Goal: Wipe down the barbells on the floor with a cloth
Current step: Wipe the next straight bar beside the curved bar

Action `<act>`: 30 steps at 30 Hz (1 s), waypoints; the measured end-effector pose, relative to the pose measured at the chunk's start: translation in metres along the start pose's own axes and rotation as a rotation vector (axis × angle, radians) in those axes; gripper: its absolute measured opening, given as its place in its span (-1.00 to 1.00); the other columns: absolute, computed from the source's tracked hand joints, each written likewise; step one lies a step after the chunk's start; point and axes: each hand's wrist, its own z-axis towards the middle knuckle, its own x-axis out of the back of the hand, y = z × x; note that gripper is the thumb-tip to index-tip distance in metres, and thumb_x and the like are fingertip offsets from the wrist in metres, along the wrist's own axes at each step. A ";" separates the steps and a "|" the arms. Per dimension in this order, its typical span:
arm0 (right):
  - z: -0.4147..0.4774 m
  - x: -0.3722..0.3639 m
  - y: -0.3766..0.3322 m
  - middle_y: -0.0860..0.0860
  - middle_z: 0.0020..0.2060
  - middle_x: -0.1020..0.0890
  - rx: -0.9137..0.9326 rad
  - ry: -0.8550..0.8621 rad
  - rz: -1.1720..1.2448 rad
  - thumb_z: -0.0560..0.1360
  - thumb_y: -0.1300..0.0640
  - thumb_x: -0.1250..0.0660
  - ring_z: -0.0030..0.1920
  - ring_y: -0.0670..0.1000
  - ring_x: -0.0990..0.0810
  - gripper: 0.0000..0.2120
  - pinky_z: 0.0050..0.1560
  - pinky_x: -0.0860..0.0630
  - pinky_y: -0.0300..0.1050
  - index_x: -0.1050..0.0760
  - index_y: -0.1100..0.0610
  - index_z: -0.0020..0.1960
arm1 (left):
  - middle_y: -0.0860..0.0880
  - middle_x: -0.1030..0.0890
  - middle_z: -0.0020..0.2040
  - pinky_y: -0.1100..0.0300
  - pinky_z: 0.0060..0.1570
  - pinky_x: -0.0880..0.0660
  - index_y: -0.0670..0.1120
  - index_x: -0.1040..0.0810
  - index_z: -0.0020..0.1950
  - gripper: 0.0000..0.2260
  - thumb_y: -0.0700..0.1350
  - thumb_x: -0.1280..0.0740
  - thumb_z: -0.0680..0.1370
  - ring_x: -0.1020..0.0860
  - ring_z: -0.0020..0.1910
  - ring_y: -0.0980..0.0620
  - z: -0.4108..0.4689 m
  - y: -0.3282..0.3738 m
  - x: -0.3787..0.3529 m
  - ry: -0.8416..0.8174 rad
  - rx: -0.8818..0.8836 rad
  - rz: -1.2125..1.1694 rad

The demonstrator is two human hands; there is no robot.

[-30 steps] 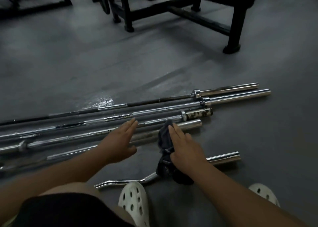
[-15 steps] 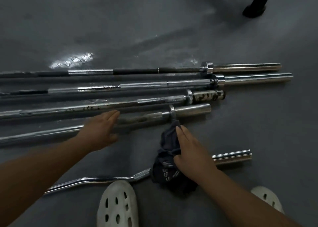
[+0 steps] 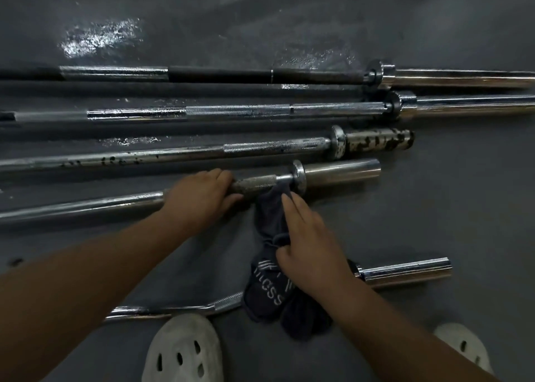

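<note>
Several chrome barbells lie side by side on the grey floor. My left hand (image 3: 199, 197) grips the shaft of the nearest straight barbell (image 3: 341, 172), just left of its collar. My right hand (image 3: 311, 242) holds a dark cloth (image 3: 267, 292) with pale lettering; the cloth's top end touches that barbell beside the collar, with my fingers lying straight along it and my thumb pinching the fabric. A curled bar (image 3: 405, 271) lies closest to me, partly under the cloth. A rust-spotted barbell (image 3: 376, 141) lies behind the gripped one.
Two longer barbells (image 3: 237, 110) (image 3: 220, 74) lie farther back, running off both frame edges. My white perforated clogs (image 3: 181, 349) (image 3: 463, 347) stand at the bottom edge. A shiny wet patch (image 3: 98, 37) marks the floor at the upper left.
The view has tilted down and closer to the bars. My left hand went from hovering flat to gripping the nearest barbell's shaft. My right hand brought the cloth up against that bar.
</note>
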 end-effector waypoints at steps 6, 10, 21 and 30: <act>-0.004 -0.003 -0.002 -0.11 0.59 0.11 0.008 -0.005 0.021 0.49 0.08 -0.24 0.44 0.01 -0.19 -0.17 0.36 -0.34 -0.04 0.15 0.00 0.61 | -0.06 -0.59 0.11 0.05 -0.08 -0.41 -0.03 -0.46 0.12 -0.69 0.19 -0.21 0.60 -0.57 0.08 -0.14 -0.008 0.008 -0.004 -0.018 0.001 -0.134; -0.018 -0.002 -0.002 -0.13 0.58 0.09 0.021 0.004 0.039 0.49 0.09 -0.24 0.46 -0.01 -0.13 -0.17 0.42 -0.28 -0.05 0.14 -0.02 0.62 | -0.05 -0.60 0.11 0.06 -0.10 -0.38 -0.02 -0.46 0.14 -0.68 0.20 -0.22 0.59 -0.56 0.08 -0.14 -0.014 0.028 -0.008 -0.039 -0.003 -0.155; -0.030 0.014 0.027 -0.04 0.60 0.10 -0.166 0.100 0.121 0.50 0.09 -0.26 0.52 0.07 -0.05 -0.19 0.45 -0.23 -0.03 0.11 0.08 0.62 | -0.06 -0.60 0.11 0.10 -0.16 -0.26 -0.01 -0.47 0.18 -0.67 0.21 -0.22 0.60 -0.56 0.09 -0.13 0.007 0.080 -0.015 -0.003 -0.011 -0.139; -0.013 -0.026 0.017 0.07 0.60 0.01 -0.087 0.129 -0.111 0.50 0.15 -0.31 0.53 0.19 -0.11 -0.22 0.28 -0.43 0.09 0.01 0.16 0.60 | -0.11 -0.58 -0.04 -0.02 -0.14 -0.49 -0.09 -0.50 0.17 -0.68 0.05 -0.38 0.50 -0.54 -0.12 -0.17 -0.008 0.075 -0.037 0.146 -0.108 0.092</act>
